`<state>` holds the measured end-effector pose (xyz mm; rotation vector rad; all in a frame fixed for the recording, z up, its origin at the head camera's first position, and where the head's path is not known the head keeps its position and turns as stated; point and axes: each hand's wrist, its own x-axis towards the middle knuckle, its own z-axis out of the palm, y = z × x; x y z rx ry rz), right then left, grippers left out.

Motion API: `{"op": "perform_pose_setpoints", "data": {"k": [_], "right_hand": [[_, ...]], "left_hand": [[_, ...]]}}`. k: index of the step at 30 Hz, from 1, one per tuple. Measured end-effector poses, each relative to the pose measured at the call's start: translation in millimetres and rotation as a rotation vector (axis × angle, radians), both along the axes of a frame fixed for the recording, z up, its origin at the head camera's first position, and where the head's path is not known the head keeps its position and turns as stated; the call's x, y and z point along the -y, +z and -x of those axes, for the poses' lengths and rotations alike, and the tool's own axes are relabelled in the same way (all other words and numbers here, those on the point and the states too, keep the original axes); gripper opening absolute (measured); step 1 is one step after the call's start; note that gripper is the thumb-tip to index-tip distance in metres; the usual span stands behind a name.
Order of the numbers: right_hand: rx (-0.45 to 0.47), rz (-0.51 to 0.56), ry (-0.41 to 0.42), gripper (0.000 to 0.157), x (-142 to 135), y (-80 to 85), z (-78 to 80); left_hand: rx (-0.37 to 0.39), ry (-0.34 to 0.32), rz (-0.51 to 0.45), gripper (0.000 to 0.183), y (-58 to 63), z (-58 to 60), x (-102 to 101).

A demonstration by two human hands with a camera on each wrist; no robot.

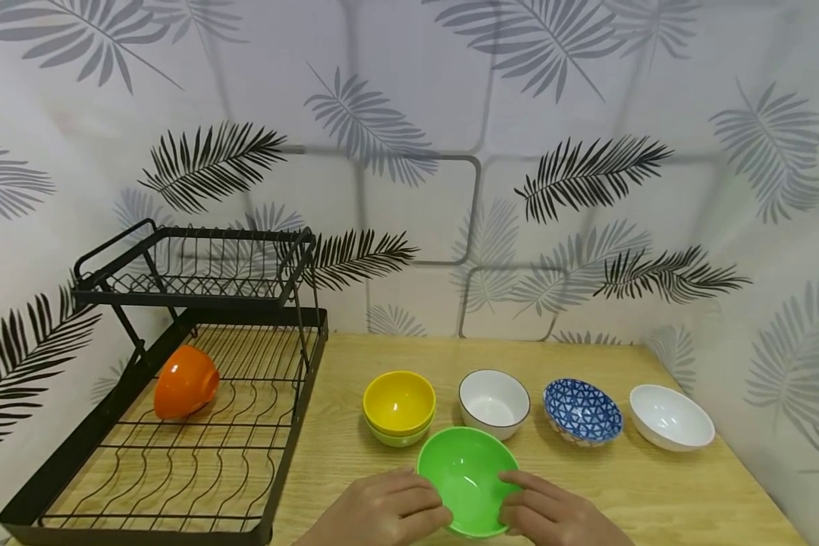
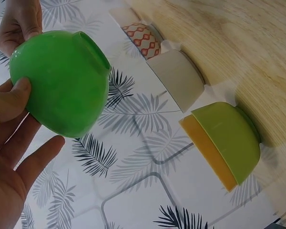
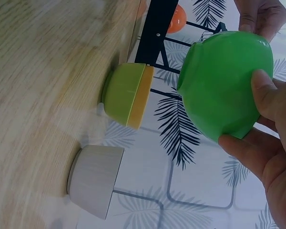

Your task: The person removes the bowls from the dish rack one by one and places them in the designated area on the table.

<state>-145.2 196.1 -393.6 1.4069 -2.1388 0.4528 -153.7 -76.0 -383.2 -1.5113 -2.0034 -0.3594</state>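
Note:
A bright green bowl [image 1: 465, 478] is held up off the table between both hands, its inside toward the head camera. My left hand [image 1: 390, 506] grips the left side of its rim, thumb against the outer wall in the left wrist view. On the opposite side my right hand [image 1: 553, 509] pinches the rim, its thumb also pressed on the outside in the right wrist view. Just beyond the green bowl stands a yellow bowl [image 1: 399, 402] nested in a lime-green bowl [image 1: 399, 438]. Beside that pair is a white bowl with a dark rim [image 1: 494, 400].
A blue patterned bowl [image 1: 582, 411] and a plain white bowl [image 1: 672, 417] stand at the right of the wooden table [image 1: 696, 493]. The black two-tier dish rack [image 1: 293, 447] fills the left side, with an orange bowl [image 1: 184, 383] tilted on its lower tier. A leaf-patterned backdrop [image 1: 409, 189] stands behind.

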Motion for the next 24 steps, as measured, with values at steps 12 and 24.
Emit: {"op": "perform_pose_setpoints", "data": {"k": [12, 24], "right_hand": [[0.019, 0.006, -0.011, 0.009, -6, -7.5, 1.7], [0.029, 0.087, -0.05, 0.008, -14, -13.4, 6.6]], "left_hand": [[-0.056, 0.103, 0.066, 0.034, -5.1, 6.0, 11], [0.044, 0.217, 0.023, 0.04, -2.9, 13.2, 43]]}}
